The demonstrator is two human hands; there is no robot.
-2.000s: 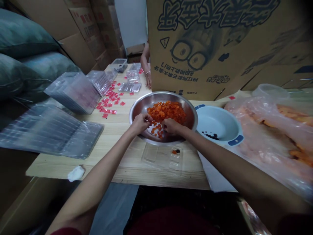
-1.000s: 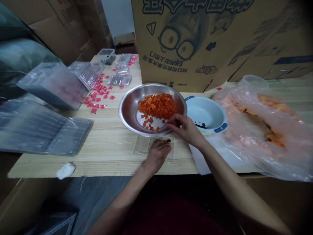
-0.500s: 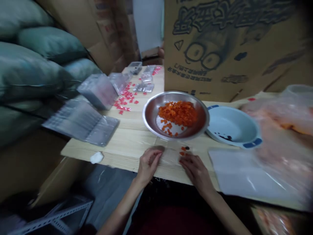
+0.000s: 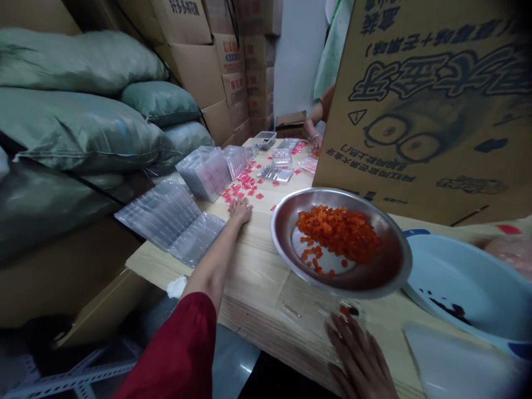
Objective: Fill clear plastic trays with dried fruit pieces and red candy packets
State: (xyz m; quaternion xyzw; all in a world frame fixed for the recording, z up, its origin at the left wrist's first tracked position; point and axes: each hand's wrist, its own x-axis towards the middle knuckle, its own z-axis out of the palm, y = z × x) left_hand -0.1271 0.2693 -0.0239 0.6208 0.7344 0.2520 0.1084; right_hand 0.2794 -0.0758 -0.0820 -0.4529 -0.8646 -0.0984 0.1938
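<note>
My left hand (image 4: 240, 211) stretches far forward and lies on the wooden table (image 4: 257, 266) among small red packets (image 4: 241, 191); whether its fingers hold one I cannot see. My right hand (image 4: 361, 360) rests flat with fingers stretched out on a clear plastic tray (image 4: 316, 307) at the table's front edge. That tray holds a few orange bits and a dark bit (image 4: 347, 311). Just behind the tray stands a steel bowl (image 4: 291, 244) with a heap of orange pieces (image 4: 338, 230).
A pale blue bowl (image 4: 469, 277) with dark bits sits right of the steel bowl. Stacks of clear trays (image 4: 174, 216) lie at the left, green sacks (image 4: 83, 127) beside them. A big printed carton (image 4: 432, 111) stands behind. Another person's hand (image 4: 315, 139) works at the far end.
My left hand has left the clear tray and reached forward-left to the red packets. The right hand stays on the tray. The view has swung to the left.
</note>
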